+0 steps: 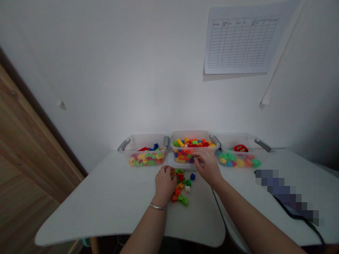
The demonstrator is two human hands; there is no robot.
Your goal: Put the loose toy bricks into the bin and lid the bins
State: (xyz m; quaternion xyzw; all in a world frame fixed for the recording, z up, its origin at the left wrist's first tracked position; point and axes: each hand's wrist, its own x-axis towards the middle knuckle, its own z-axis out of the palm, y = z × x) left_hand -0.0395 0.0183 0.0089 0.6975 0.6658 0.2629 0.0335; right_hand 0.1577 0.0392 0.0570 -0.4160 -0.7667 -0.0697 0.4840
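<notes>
A loose pile of small toy bricks [180, 185] in red, orange, green and yellow lies on the white table. My left hand [164, 183], with a bangle at its wrist, curls against the pile's left side. Its thumb and fingers close around bricks there, but what they grip is partly hidden. My right hand [208, 166] is raised before the middle plastic box [195, 135]. Its thumb and fingertips come together in a pinch at a small dark spot, too small to name. Near the pile lie a blue brick [192, 176] and a white brick [188, 189].
Clear boxes stand on both sides: the left box [147, 139] with colourful pieces, the right box [225, 138] with round pieces and a red toy [241, 148]. A blurred-out object [286, 195] with a black cable lies at right. A wall rises behind the boxes.
</notes>
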